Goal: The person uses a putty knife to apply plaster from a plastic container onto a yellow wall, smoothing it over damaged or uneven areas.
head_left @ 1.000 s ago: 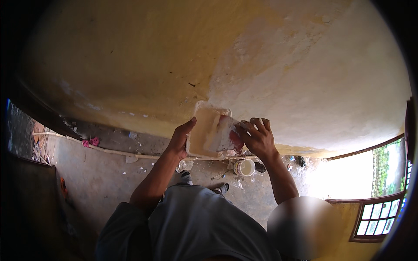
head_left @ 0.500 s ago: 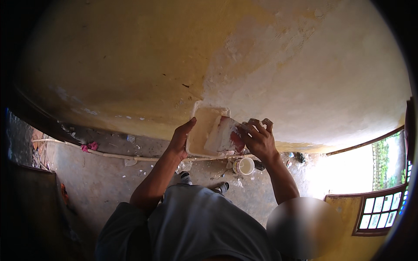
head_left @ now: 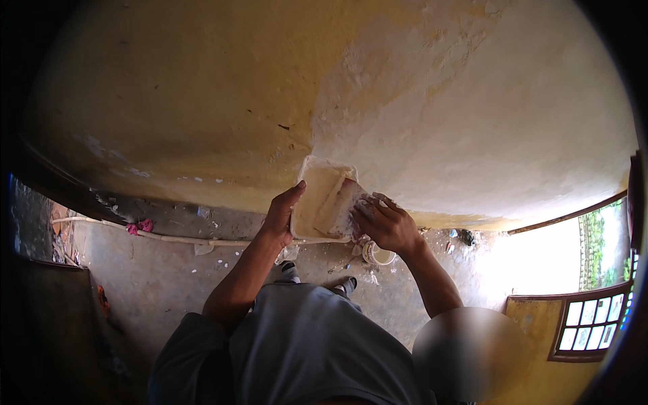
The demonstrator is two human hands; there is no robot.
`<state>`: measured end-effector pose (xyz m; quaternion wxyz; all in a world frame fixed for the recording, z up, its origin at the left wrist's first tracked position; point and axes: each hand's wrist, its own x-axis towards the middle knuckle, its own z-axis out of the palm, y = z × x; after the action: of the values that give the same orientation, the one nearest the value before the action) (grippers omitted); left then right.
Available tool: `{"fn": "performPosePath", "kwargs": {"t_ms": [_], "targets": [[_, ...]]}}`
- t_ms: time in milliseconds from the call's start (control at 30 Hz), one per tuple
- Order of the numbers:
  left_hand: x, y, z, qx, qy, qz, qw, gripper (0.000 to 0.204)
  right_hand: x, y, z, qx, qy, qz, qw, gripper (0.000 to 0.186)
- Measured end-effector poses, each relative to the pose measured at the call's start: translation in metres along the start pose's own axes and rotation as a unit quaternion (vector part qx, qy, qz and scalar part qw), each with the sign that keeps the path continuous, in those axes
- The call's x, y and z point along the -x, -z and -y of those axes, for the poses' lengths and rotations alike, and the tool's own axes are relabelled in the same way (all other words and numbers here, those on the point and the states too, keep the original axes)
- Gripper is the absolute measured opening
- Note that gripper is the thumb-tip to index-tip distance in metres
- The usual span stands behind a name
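Observation:
My left hand (head_left: 282, 212) grips the left side of a pale rectangular tray (head_left: 312, 196) that holds creamy paste, with my thumb along its rim. Over the tray's right half, my right hand (head_left: 383, 223) is closed on a putty scraper (head_left: 341, 209), a wide flat tool with some red on it, smeared with white paste. The scraper's broad face lies in the paste at a slant. Both are held up in front of the wall (head_left: 223, 108), which is yellow on the left and patched whitish on the right.
Below are a concrete floor (head_left: 169, 283), a long pale pipe (head_left: 175, 238), a white bucket (head_left: 378, 254), a pink cloth (head_left: 140, 227) and scattered debris near the wall. My sandalled feet show beneath my shirt. At the right are a bright opening and a framed window (head_left: 589, 324).
My right hand has shifted slightly left with the scraper, further into the tray, and its raised fingers have lowered. The bucket is now more hidden behind it. My left hand has barely moved.

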<state>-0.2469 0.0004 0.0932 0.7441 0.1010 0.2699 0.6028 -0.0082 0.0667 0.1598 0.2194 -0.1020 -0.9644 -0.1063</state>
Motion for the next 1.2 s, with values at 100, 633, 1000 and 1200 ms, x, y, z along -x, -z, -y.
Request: {"fn": "performPosePath", "kwargs": {"t_ms": [100, 633, 1000, 1200], "targets": [[0.001, -0.002, -0.002, 0.005, -0.002, -0.004, 1.000, 0.055, -0.003, 0.006, 0.001, -0.007, 0.000, -0.043, 0.999, 0.025], [0.000, 0.010, -0.002, -0.022, -0.003, -0.036, 0.999, 0.054, -0.010, 0.023, -0.005, 0.034, -0.092, -0.052, 0.994, 0.024], [0.004, 0.012, -0.001, -0.032, -0.017, -0.068, 0.997, 0.049, -0.107, 0.167, -0.055, 0.090, -0.122, -0.156, 0.976, 0.009], [0.011, 0.021, 0.008, -0.018, -0.034, -0.082, 0.996, 0.051, -0.191, 0.332, -0.114, 0.274, -0.110, -0.059, 0.954, 0.028]]}}
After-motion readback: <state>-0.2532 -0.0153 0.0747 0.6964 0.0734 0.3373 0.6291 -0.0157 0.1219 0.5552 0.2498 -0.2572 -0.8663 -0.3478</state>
